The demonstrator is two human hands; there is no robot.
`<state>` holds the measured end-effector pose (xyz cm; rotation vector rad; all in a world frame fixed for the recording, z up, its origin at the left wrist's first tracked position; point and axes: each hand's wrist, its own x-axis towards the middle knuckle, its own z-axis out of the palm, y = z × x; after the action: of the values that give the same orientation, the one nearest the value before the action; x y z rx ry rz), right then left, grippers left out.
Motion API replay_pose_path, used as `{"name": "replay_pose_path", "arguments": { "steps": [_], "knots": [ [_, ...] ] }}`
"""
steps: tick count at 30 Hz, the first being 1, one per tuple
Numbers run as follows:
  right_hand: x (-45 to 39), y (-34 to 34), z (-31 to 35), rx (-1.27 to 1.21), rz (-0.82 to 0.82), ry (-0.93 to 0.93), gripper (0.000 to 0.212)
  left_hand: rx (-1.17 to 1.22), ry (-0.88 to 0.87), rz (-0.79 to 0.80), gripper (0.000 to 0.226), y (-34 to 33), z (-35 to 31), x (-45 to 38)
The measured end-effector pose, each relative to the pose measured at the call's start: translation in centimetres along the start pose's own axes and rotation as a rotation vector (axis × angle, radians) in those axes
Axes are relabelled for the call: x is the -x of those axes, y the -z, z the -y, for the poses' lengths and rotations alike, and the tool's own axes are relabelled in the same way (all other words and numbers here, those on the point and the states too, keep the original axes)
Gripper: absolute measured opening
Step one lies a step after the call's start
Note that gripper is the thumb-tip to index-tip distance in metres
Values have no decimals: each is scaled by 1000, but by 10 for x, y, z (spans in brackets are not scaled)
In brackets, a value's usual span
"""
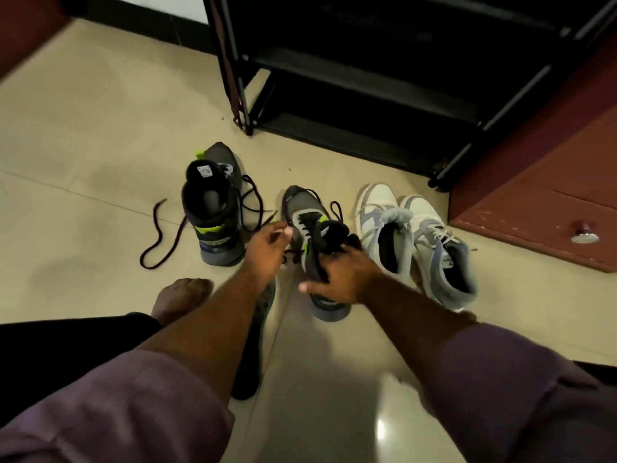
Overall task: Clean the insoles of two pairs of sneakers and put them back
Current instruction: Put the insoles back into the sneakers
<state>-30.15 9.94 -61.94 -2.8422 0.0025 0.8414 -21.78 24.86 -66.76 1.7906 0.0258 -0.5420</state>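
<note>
Two grey sneakers with neon green trim stand on the tiled floor. The left sneaker (213,212) stands alone with its black lace trailing loose. My right hand (340,275) grips the collar of the middle grey sneaker (303,208), fingers curled into its opening. My left hand (267,248) pinches its lace or tongue edge on the left side. A dark insole (257,329) lies on the floor under my left forearm, partly hidden. A white and grey pair of sneakers (417,235) stands to the right, side by side.
A black shoe rack (350,78) stands behind the shoes. A reddish brown cabinet with a metal knob (582,233) is at the right. My bare foot (182,297) rests on the floor at the left. The cream floor tiles (83,128) stretch away to the left.
</note>
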Motion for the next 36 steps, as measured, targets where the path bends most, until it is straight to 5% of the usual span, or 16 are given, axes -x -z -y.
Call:
{"name": "replay_pose_path", "arguments": {
  "steps": [2,7,13,17,20,22,25,27,32,34,36],
  "knots": [
    [2,-13,1,97,26,-22,105,-157,53,-22,26,18,23,11],
    [-16,-20,15,188,-99,-59,84,-717,273,69,39,56,72,35],
    [-13,-31,30,259,-322,-162,70,-542,543,-64,70,53,85,27],
    [6,-49,55,84,-727,-242,45,-495,565,-70,27,51,91,24],
    [10,-59,79,-277,-645,-195,29,-269,601,21,17,49,76,28],
    [5,-69,90,-578,-453,-270,47,-53,588,87,20,49,52,34],
    [-7,-80,100,-1014,-221,-301,121,135,568,99,27,57,20,42],
    [-15,-83,101,-1057,-190,-224,136,189,558,72,28,64,1,51],
    [-1,-59,105,-999,-433,-228,86,297,398,31,20,73,-28,66],
    [3,-58,102,-1023,-477,-238,57,359,304,-103,22,80,-34,56],
    [7,-59,97,-1006,-499,-257,35,673,268,-310,21,98,-48,38]
  ]
}}
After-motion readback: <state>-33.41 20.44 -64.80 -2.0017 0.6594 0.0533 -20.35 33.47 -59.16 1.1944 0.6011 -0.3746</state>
